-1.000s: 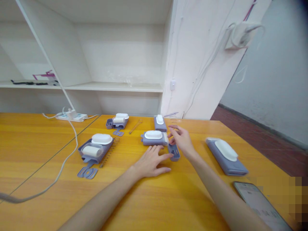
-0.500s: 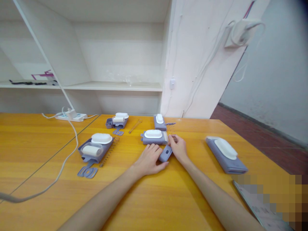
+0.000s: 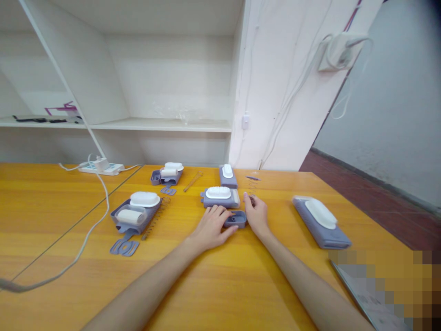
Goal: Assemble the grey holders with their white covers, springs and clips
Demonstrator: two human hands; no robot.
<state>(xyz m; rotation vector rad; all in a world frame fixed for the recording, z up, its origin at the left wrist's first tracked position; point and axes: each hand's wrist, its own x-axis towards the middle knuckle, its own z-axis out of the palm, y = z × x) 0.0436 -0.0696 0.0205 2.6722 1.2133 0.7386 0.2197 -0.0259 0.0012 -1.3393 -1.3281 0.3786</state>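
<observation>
My left hand (image 3: 213, 228) grips the left end of a small purple-grey end cap (image 3: 238, 219) between thumb and fingers. The cap rests on the table with its hollow side up. Right beside it, my right hand (image 3: 256, 215) is closed around a dark coil spring (image 3: 252, 199), mostly hidden by the fingers. Just behind my left hand lies a purple-grey case (image 3: 223, 202) with a white bristled brush head (image 3: 218, 192) on top. Thin wire coils (image 3: 253, 185) and a small dark blue piece (image 3: 252, 178) lie farther back.
Similar cases stand at the left (image 3: 137, 227), back left (image 3: 176, 176), back (image 3: 232, 183) and right (image 3: 319, 230). A long spring (image 3: 155, 220) and flat grey pieces (image 3: 124, 247) lie at left. A white cable (image 3: 93, 234) crosses the table. A flat panel (image 3: 361, 289) sits front right.
The end cap has turned from tilted, with its outer face showing, to lying level with its hollow side up. My right hand has come slightly away from it.
</observation>
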